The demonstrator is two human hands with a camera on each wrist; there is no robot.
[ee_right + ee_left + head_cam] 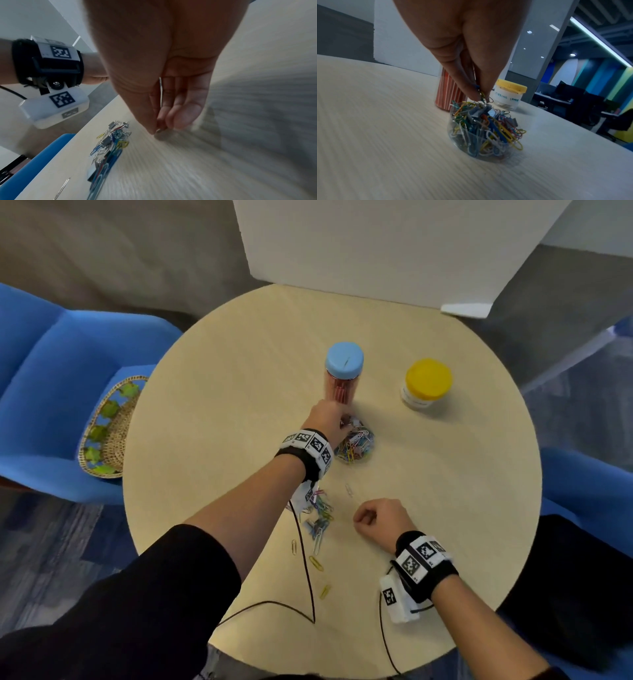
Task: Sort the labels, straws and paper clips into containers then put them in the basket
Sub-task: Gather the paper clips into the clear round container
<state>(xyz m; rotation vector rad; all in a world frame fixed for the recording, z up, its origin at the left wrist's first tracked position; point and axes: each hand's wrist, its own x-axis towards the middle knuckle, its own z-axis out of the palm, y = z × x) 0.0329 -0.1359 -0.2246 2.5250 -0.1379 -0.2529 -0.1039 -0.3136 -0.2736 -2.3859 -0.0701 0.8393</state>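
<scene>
My left hand (339, 419) hovers over the clear round container (356, 445) heaped with coloured paper clips. In the left wrist view its fingertips (474, 96) pinch a few clips just above that container (486, 129). My right hand (361, 517) is curled near the table's front. Its thumb and fingers (183, 117) pinch together at the tabletop, and a thin pale paper clip (160, 86) shows between them. A loose pile of paper clips (320, 510) (111, 140) lies between my arms. The straw jar (342, 371) with a blue lid and the yellow-lidded jar (426, 385) stand behind.
The round wooden table (445, 491) carries a few stray clips (317, 563) near its front edge and one pale clip (348, 489). A woven basket (109, 429) sits on the blue chair (51, 392) to the left. Black cables (308, 577) trail across the table.
</scene>
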